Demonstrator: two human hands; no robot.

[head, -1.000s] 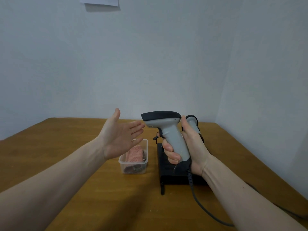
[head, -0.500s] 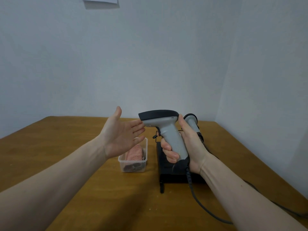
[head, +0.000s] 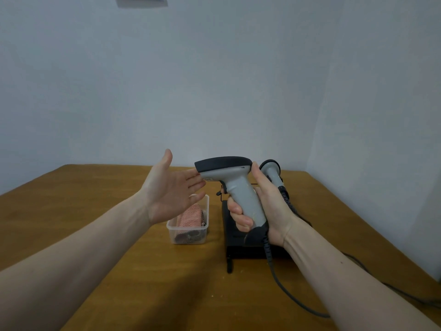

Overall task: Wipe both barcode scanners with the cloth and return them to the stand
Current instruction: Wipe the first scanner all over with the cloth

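Observation:
My right hand (head: 267,206) grips the handle of a grey barcode scanner (head: 229,177) with a black top, held upright above the table with its nose pointing left. My left hand (head: 167,189) is open, palm facing right, with its fingertips at the scanner's nose. A second grey scanner (head: 272,172) stands behind my right hand on the black stand (head: 235,247). The pink cloth (head: 191,217) lies folded in a clear plastic tub (head: 187,232) below my left hand.
The wooden table (head: 119,271) fills the lower view, in a corner between two pale walls. A dark cable (head: 286,292) runs from the held scanner towards the right edge. A paper sheet (head: 140,0) hangs high on the back wall.
The scanner in my right hand has shifted slightly left, closing the gap to my open left hand's fingertips. The view has tilted down a little.

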